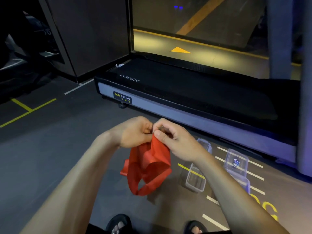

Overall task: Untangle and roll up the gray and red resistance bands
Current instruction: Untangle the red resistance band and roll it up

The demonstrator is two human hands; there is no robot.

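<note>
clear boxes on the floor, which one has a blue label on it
The clear box farthest right, nearest the treadmill, has a blue label on its lid. The open tub in front and the box behind show none.

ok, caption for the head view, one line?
Both hands pinch the top of a hanging red resistance band beside a treadmill.

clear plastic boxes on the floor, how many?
3 at least: one beside the right hand, one open below it, one nearer the treadmill. Another may sit behind the forearm.
</note>
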